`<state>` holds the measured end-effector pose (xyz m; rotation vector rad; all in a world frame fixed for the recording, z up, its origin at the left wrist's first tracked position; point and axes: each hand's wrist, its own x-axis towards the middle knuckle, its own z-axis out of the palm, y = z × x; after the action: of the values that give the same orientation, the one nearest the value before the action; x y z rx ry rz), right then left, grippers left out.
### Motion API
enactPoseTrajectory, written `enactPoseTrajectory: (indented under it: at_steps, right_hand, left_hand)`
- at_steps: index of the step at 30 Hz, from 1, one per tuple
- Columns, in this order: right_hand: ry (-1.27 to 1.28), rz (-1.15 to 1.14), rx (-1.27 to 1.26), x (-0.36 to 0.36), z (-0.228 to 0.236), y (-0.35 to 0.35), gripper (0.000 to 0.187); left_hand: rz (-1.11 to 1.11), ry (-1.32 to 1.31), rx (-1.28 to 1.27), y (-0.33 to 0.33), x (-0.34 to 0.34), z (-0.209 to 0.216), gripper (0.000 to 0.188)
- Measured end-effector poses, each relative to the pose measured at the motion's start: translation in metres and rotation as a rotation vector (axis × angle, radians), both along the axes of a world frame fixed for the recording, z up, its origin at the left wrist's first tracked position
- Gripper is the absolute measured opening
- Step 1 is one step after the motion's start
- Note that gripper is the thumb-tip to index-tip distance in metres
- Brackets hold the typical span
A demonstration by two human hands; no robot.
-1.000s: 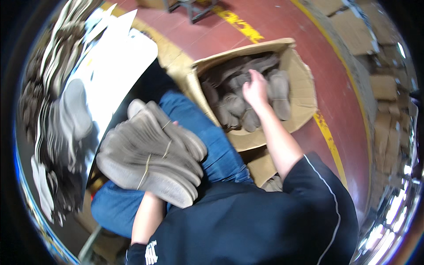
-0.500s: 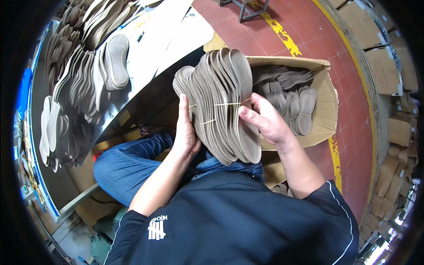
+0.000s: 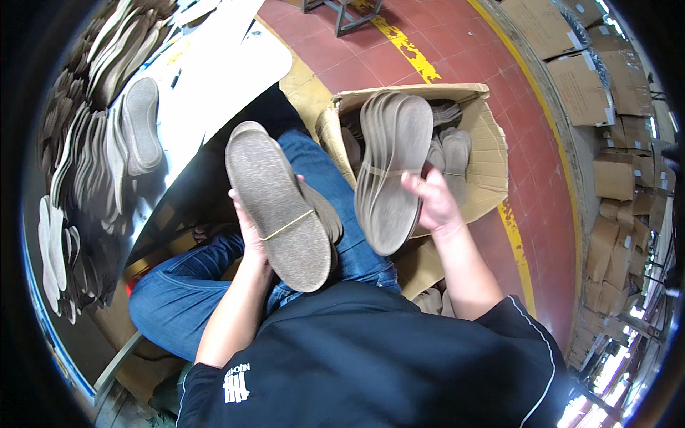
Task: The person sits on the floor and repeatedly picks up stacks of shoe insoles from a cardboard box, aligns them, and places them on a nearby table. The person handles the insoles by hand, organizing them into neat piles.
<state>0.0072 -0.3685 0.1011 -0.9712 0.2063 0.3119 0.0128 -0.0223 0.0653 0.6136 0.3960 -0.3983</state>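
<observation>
Head view: speckled grey-brown insole bundle [image 3: 275, 189], tied w/ thin band [image 3: 287, 225], is gripped at 9 o'clock by half-curled L hand [image 3: 252, 239]; fanned, smoother bundle [image 3: 399, 135] is pinched at 1 o'clock by R hand [image 3: 439, 207], thumb on its face, before corrugated cardboard box [image 3: 489, 171]; curved insoles [image 3: 143, 128] are piled on table [image 3: 214, 85], 10 o'clock

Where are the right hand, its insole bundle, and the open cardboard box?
Right hand [image 3: 437, 203]: head view, its middle.
Insole bundle [image 3: 402, 151]: head view, front insole's face.
Cardboard box [image 3: 486, 158]: head view, right wall.
</observation>
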Motion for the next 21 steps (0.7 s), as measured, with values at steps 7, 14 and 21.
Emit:
enactPoseTrajectory:
  at_steps: [7, 14, 21]
  right_hand:
    - [0.268, -0.486, -0.416, 0.039, -0.092, -0.067, 0.052]
    - [0.159, -0.647, -0.524, 0.064, -0.149, -0.033, 0.085]
    - [0.089, -0.072, -1.115, 0.073, -0.162, -0.002, 0.089]
  left_hand:
    - [-0.004, -0.002, -0.041, 0.003, -0.002, -0.014, 0.124]
    - [-0.006, 0.008, -0.009, 0.002, -0.004, -0.011, 0.122]
    - [-0.018, 0.007, -0.015, 0.005, -0.001, -0.017, 0.121]
